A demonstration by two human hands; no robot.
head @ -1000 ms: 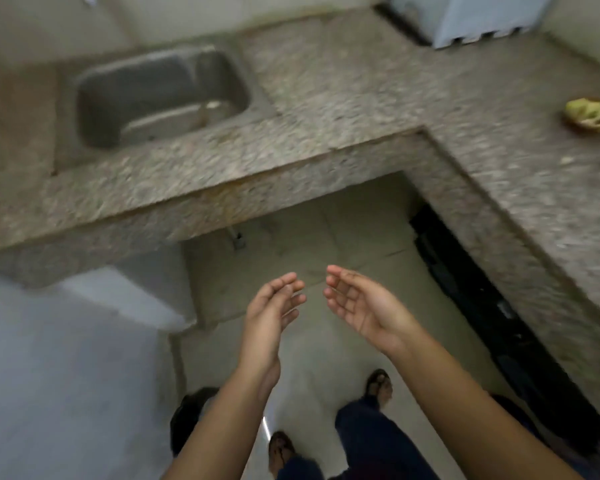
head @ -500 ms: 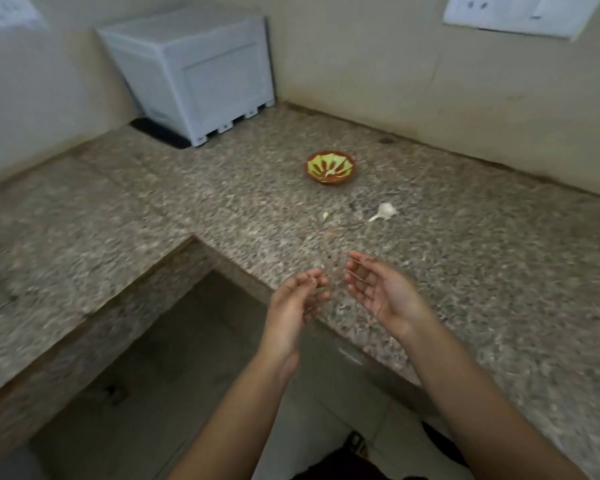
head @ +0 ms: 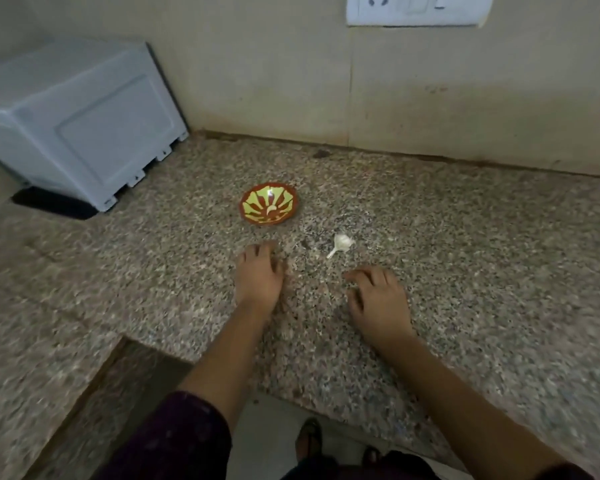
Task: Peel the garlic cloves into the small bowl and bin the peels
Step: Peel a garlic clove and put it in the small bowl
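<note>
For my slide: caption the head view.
Left hand and right hand palm-down at the granite counter, near garlic and small bowl.

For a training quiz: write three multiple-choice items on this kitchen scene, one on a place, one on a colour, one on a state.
1. The stalked garlic piece lies: A in a pan; B on a plate; C on the counter between small bowl and right hand.
2. The bowl's pattern is: A blue-white; B yellow-green on red-brown; C black.
3. The left hand is: A palm-down over the counter; B gripping the bowl; C pinching the garlic.
C, it sits on bare granite; B, the stripes show; A, its back faces the camera, apart from both.
</note>
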